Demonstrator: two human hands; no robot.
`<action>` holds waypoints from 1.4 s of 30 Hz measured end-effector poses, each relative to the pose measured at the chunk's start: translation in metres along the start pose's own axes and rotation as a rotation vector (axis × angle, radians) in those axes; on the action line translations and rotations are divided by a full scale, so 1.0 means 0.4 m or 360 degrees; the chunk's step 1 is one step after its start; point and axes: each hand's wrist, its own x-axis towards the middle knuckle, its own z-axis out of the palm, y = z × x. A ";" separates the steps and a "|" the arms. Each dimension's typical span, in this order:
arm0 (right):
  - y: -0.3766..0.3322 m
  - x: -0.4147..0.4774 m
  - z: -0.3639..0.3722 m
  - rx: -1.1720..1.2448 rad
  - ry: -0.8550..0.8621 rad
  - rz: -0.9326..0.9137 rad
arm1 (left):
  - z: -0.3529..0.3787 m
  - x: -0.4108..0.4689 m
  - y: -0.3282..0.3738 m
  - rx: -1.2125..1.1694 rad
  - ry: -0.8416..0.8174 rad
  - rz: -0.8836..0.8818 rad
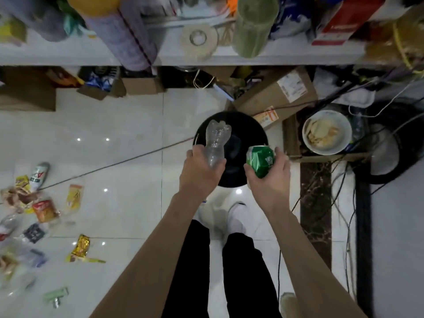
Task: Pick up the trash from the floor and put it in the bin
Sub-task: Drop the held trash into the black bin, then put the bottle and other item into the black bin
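Observation:
A round black bin (250, 125) stands on the white tiled floor just in front of my feet. My left hand (199, 173) grips a clear crushed plastic bottle (215, 138), held bottom-up over the bin's left side. My right hand (270, 180) holds a crumpled green can (260, 160) over the bin's right edge. More trash lies on the floor at the left: a white drink can (39, 175), an orange wrapper (44, 211), a yellow packet (73, 196), a gold wrapper (80, 247) and several others.
A cluttered white shelf (206, 58) runs across the top, with cardboard boxes (275, 95) beneath it. A white bowl of scraps (327, 131) sits right of the bin. Cables (344, 203) trail over the floor at the right. A thin cord (114, 165) crosses the tiles at the left.

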 end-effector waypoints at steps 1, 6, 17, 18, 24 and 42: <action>0.031 0.017 0.039 -0.0010 -0.0002 -0.0010 | 0.031 0.031 -0.025 0.0039 -0.0016 -0.0007; 0.150 0.088 0.195 -0.0054 0.0037 -0.0025 | 0.161 0.165 -0.111 0.0100 -0.0059 -0.0055; 0.197 0.137 0.233 -0.0258 0.0154 -0.0125 | 0.168 0.204 -0.143 0.0080 0.0005 0.0002; 0.182 0.130 0.221 -0.0264 0.0150 -0.0116 | 0.149 0.192 -0.139 0.0075 0.0013 -0.0004; 0.046 0.080 0.100 -0.0294 0.0099 -0.0115 | -0.012 0.079 -0.092 0.0007 0.0116 -0.0056; -0.669 -0.372 -0.353 -0.0264 -0.0331 -0.0972 | -0.664 -0.614 0.136 -0.0191 0.0871 -0.0066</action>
